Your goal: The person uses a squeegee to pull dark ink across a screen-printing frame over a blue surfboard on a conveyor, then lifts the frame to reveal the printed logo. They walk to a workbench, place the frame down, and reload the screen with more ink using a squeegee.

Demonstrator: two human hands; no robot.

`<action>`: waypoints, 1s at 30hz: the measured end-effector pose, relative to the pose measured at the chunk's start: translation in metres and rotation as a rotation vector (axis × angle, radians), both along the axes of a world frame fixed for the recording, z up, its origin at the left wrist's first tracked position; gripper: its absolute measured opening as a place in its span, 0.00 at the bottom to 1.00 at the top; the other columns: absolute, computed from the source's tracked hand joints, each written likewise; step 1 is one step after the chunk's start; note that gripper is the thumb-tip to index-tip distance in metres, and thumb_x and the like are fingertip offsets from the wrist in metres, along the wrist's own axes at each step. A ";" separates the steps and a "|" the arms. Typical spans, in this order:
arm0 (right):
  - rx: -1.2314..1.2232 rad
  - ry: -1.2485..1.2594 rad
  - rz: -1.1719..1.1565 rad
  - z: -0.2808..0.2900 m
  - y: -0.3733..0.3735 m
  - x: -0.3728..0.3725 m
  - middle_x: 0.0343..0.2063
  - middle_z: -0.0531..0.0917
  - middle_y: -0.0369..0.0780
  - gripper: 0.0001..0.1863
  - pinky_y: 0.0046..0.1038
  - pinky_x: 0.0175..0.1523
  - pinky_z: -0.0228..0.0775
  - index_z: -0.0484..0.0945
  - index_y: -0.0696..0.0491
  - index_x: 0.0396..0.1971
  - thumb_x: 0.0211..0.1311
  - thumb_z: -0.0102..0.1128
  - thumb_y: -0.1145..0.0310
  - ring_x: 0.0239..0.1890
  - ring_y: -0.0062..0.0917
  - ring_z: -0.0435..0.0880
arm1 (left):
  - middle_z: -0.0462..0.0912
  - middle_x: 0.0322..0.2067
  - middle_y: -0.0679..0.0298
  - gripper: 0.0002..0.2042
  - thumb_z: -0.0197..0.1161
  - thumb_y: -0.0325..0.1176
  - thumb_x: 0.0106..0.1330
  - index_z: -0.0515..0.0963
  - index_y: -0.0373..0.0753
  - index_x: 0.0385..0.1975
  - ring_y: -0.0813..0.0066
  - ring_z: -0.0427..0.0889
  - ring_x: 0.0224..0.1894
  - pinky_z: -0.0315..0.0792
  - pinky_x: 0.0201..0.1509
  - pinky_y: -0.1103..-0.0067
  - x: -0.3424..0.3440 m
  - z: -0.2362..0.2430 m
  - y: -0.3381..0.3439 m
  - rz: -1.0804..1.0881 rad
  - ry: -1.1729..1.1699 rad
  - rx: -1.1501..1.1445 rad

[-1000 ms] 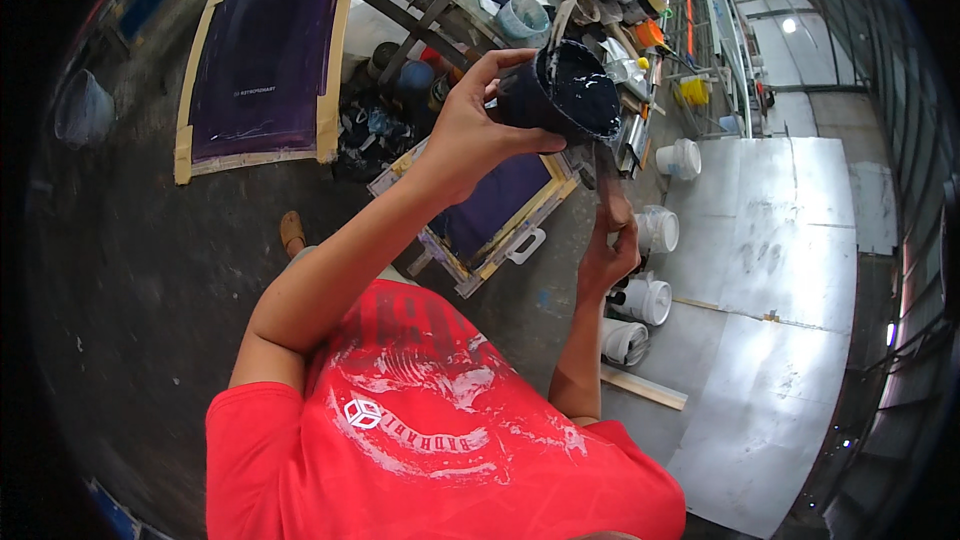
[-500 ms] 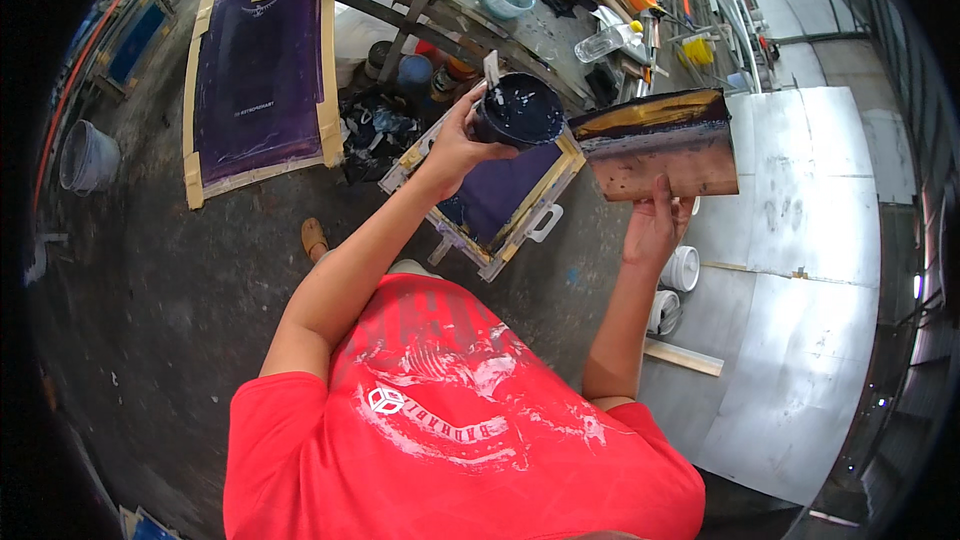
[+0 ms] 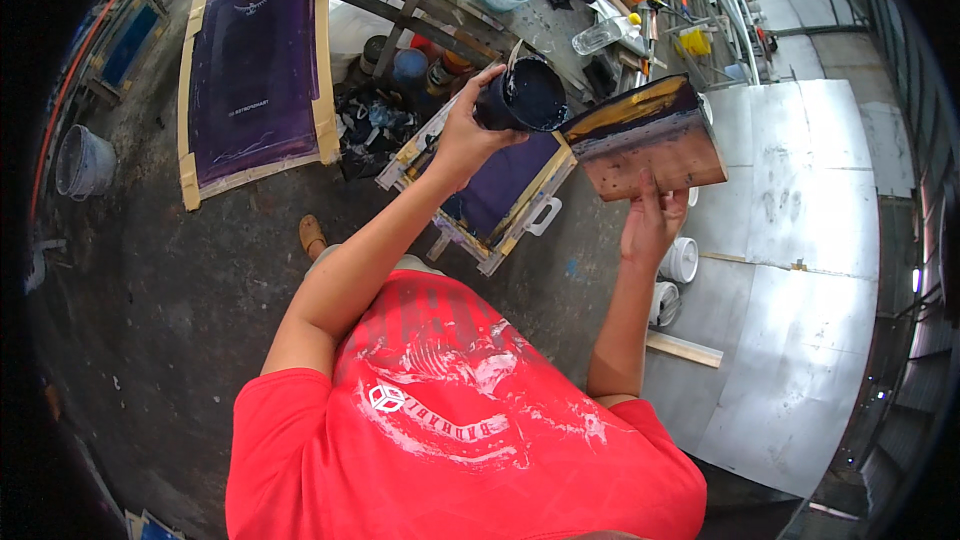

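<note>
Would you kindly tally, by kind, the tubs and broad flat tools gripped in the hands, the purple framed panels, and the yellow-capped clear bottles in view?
Dark tub, in the left hand: 1
Broad flat tool, in the right hand: 1
Purple framed panels, a larger panel and a smaller panel: 2
Yellow-capped clear bottle: 1
Total: 5

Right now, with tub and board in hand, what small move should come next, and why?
Perhaps the right hand should bring the brown board over the dark tub: the board's far part is dark-smeared, and the left hand holds the tub close by, its mouth uncovered.
</note>
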State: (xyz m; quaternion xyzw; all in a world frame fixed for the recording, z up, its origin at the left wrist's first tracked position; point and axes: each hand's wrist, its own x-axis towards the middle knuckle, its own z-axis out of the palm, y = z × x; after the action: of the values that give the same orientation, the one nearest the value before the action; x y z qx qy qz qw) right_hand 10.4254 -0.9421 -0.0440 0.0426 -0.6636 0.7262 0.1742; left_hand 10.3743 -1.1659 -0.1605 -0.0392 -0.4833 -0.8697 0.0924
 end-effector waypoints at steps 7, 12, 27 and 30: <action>0.106 -0.028 -0.009 -0.010 0.007 -0.005 0.56 0.76 0.39 0.28 0.32 0.61 0.68 0.68 0.56 0.59 0.59 0.66 0.80 0.57 0.25 0.75 | 0.76 0.50 0.66 0.43 0.77 0.18 0.44 0.66 0.46 0.64 0.75 0.77 0.53 0.72 0.59 0.75 0.002 -0.001 0.001 0.055 0.021 -0.127; 0.230 -0.082 -0.005 -0.022 0.012 -0.005 0.54 0.77 0.39 0.27 0.28 0.61 0.67 0.69 0.57 0.58 0.58 0.66 0.81 0.55 0.23 0.76 | 0.76 0.50 0.66 0.42 0.76 0.18 0.45 0.66 0.46 0.64 0.75 0.77 0.53 0.73 0.58 0.77 0.001 0.016 -0.002 0.065 0.059 -0.120; 0.300 -0.145 -0.017 -0.040 0.013 0.003 0.49 0.81 0.39 0.25 0.25 0.56 0.69 0.72 0.59 0.56 0.59 0.67 0.76 0.50 0.22 0.79 | 0.75 0.54 0.64 0.41 0.74 0.17 0.48 0.62 0.41 0.65 0.73 0.76 0.55 0.72 0.61 0.77 -0.028 0.078 -0.008 0.103 0.190 -0.109; 0.240 -0.165 0.007 -0.045 0.016 0.001 0.53 0.78 0.39 0.27 0.26 0.60 0.67 0.68 0.58 0.59 0.60 0.64 0.81 0.55 0.23 0.76 | 0.76 0.54 0.62 0.42 0.74 0.16 0.49 0.61 0.42 0.66 0.72 0.77 0.55 0.74 0.60 0.76 -0.032 0.078 -0.005 0.036 0.263 0.057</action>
State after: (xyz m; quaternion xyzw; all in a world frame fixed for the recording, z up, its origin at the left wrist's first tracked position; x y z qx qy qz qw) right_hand 10.4259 -0.9265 -0.0893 0.0057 -0.7575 0.6434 0.1101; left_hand 10.3428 -1.1705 -0.0824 -0.1415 -0.4430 -0.8685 0.1716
